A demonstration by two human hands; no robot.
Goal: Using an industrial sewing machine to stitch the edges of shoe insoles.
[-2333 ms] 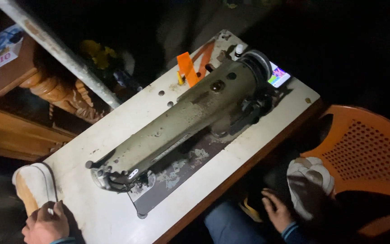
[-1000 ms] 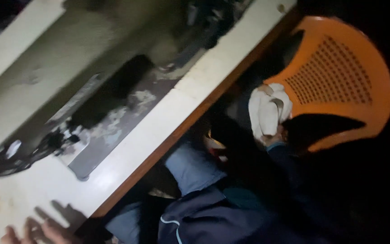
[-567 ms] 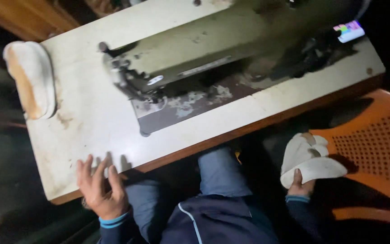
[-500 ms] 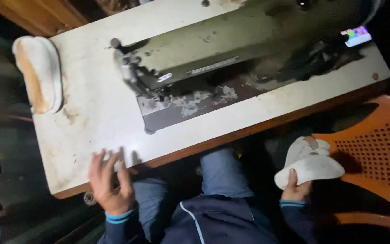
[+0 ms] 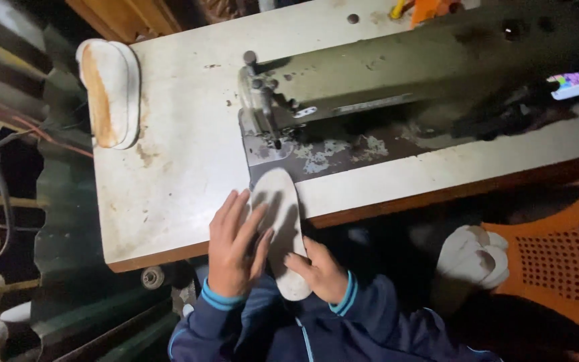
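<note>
A white shoe sole (image 5: 281, 221) lies across the near edge of the worn white sewing table (image 5: 182, 154), pointing at the needle area of the grey-green sewing machine (image 5: 397, 74). My left hand (image 5: 232, 245) rests flat on the sole's left side, fingers spread. My right hand (image 5: 319, 271) grips the sole's near end, which hangs over the table edge. The needle head (image 5: 259, 100) stands just beyond the sole's tip.
Another sole (image 5: 108, 90) with an orange-stained face lies at the table's far left corner. A pile of white soles (image 5: 474, 258) sits on an orange plastic chair (image 5: 564, 261) at my right. Corrugated metal sheet (image 5: 55, 221) and wires are at the left.
My right hand has brought a white sole from the chair pile onto the table edge. My left hand moved from the bare table onto that sole. The camera shifted left.
</note>
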